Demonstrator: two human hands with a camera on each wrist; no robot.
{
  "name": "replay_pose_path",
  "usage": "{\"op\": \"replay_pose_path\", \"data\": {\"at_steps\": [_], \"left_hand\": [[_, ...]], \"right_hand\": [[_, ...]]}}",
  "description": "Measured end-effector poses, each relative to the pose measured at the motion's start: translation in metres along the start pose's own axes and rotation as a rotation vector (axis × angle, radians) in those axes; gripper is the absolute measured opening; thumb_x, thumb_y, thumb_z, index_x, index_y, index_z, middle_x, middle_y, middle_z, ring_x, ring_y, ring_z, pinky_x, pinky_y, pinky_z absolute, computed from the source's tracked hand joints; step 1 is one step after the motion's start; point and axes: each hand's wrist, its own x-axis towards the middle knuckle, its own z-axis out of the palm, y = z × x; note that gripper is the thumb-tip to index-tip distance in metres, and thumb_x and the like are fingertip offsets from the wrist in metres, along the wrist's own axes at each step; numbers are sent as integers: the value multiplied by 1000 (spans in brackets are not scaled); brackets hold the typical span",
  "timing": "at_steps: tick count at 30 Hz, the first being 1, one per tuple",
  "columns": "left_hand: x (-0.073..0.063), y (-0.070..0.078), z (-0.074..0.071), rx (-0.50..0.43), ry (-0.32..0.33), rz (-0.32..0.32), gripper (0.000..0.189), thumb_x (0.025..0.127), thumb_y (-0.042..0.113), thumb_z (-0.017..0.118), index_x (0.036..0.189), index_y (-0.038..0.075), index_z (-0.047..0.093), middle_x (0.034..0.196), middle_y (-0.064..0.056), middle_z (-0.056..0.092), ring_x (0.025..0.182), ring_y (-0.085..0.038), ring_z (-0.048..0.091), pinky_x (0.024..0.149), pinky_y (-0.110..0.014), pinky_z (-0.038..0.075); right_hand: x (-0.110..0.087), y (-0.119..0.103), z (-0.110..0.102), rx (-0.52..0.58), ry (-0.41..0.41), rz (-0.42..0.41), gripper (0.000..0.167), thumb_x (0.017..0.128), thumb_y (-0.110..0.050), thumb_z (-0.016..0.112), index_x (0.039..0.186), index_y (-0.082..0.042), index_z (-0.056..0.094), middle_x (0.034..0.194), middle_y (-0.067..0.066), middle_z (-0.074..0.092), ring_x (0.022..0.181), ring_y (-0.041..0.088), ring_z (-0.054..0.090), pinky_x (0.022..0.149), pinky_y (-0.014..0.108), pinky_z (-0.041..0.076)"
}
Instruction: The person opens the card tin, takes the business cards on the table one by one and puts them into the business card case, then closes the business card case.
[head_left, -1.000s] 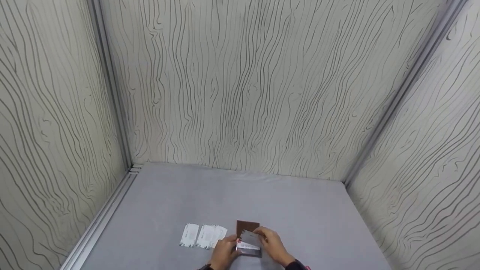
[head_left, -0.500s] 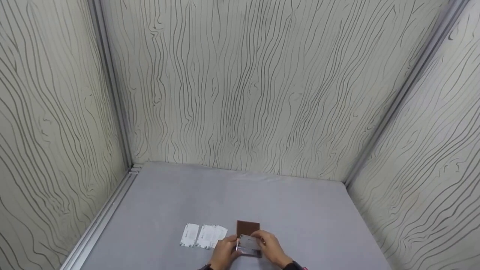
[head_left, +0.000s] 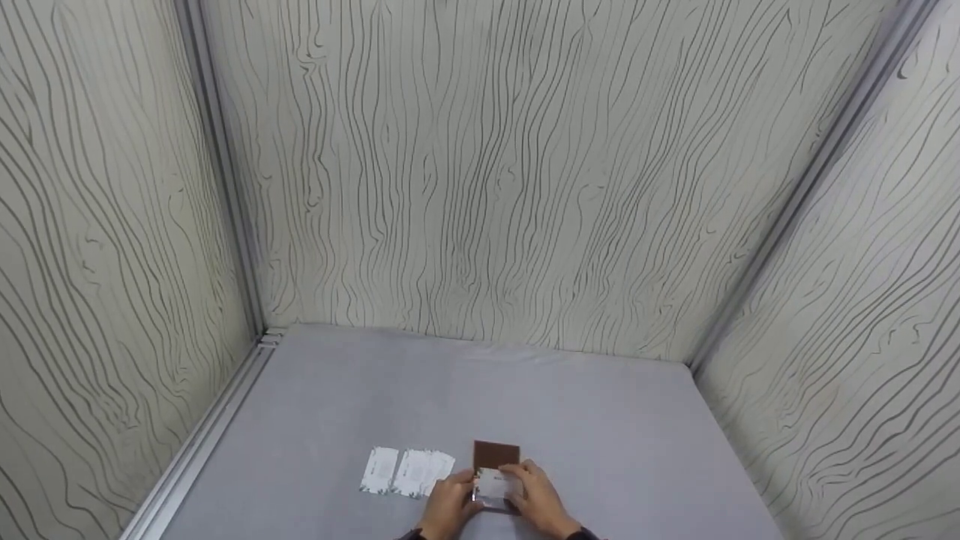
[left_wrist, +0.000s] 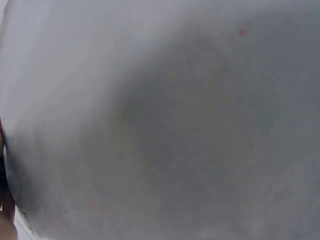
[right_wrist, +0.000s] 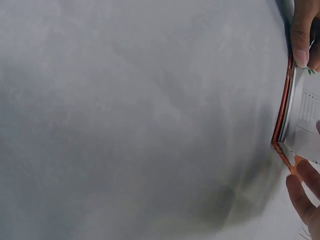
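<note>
A brown card holder (head_left: 496, 453) lies unfolded in front of me, its upper flap bare. Over its lower half lies a white card (head_left: 491, 484) with a leaf print at its edge. My left hand (head_left: 448, 502) grips the holder's left edge, fingers above and thumb below. My right hand (head_left: 541, 499) pinches the card at its right side, covering that part. In the right wrist view, the holder's reddish-brown edge (right_wrist: 284, 105) runs beside the card's printed face (right_wrist: 309, 110), with fingers at both ends. The left wrist view shows mostly grey cloth.
Left of the hands, a single white card (head_left: 379, 471) and an overlapping group of similar cards (head_left: 421, 472) lie on the grey cloth-covered table (head_left: 600, 420). Wood-grain-patterned panels (head_left: 465, 187) enclose the back and sides, with metal rails at the corners.
My right hand has lowered the card from a tilted pose until it lies lined up over the holder's lower half. The left hand stays at the holder's edge.
</note>
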Motion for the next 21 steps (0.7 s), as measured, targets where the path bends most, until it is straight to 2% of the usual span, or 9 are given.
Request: {"op": "replay_pose_path", "data": {"at_steps": [3,7,13,16,21], "left_hand": [[0,1,-1,5,-19,-18,27,78,20,79,99,4,75,103,-4,68,93,-20,68,77,-33,53],[0,3,-3,26,-14,-13,31,79,26,76,100,3,75,106,-7,68,95,-22,67,76,-35,53],[-2,5,-5,58,-23,-17,32,80,27,76,99,1,75,107,-10,68,95,-24,67,75,-38,53],[-1,4,-4,45,-31,-26,30,81,25,77,99,1,75,107,-11,68,96,-24,67,76,-38,53],[-1,5,-6,35,-26,-24,31,80,24,77,99,0,75,107,-13,69,97,-25,68,77,-38,54]], "right_hand": [[-2,2,4,-50,-15,5,46,84,-21,77,126,-8,62,110,5,53,93,23,53,77,39,47],[-4,2,7,-120,-61,54,54,84,-33,76,130,-11,60,115,8,51,102,32,54,84,48,47],[-7,-3,7,-123,-112,85,48,88,-31,72,130,-11,62,115,7,49,102,33,49,82,51,43],[-7,-4,7,-136,-134,89,47,90,-29,70,132,-11,61,116,8,47,103,33,47,81,52,41],[-9,0,12,-164,-129,121,50,92,-31,68,134,-6,58,123,13,48,110,38,48,86,53,42]]}}
